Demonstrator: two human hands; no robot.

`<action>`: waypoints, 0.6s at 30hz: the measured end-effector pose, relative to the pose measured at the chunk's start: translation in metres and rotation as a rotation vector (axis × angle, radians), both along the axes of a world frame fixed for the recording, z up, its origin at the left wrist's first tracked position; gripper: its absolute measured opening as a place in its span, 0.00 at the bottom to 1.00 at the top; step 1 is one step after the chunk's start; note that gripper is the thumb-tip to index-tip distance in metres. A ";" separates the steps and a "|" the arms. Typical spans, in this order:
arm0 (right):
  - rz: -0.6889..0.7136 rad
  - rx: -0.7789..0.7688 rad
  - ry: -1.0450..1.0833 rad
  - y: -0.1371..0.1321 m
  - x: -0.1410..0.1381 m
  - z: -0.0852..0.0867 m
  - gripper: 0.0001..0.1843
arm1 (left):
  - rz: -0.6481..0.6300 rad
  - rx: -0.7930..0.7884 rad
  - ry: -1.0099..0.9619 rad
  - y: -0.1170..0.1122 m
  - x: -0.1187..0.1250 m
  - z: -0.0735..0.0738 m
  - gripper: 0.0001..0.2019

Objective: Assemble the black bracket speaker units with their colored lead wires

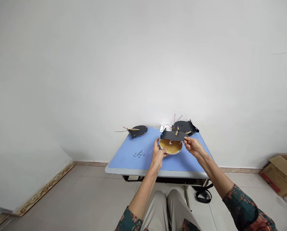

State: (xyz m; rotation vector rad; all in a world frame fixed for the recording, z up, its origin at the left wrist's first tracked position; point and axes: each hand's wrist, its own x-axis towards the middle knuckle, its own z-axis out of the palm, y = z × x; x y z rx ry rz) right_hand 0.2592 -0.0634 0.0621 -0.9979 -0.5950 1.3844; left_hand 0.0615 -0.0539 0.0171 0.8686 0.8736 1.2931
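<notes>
My left hand [159, 152] is closed on the rim of a round, gold-coloured shallow dish [171, 146], with the thumb over its edge. Above the dish, a black plate [174, 135] with an upturned slotted edge and a bundle of wires is tilted. Its right edge is pinched in my right hand [192, 145]. Between plate and dish a gap shows, and something small and pale lies inside the dish. On the blue table mat, left of my left hand, lie several small shiny screws [139, 154].
A similar black round plate with wires [139, 131] lies at the table's far left. Another black assembly [182, 125] sits at the far right, near a white printed paper [165, 127]. A wall stands behind the table. A cardboard box [281, 173] is on the floor at right.
</notes>
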 end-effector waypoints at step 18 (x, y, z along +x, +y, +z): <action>-0.111 0.077 0.056 0.041 0.028 -0.002 0.12 | 0.056 -0.113 -0.023 0.034 0.014 -0.001 0.33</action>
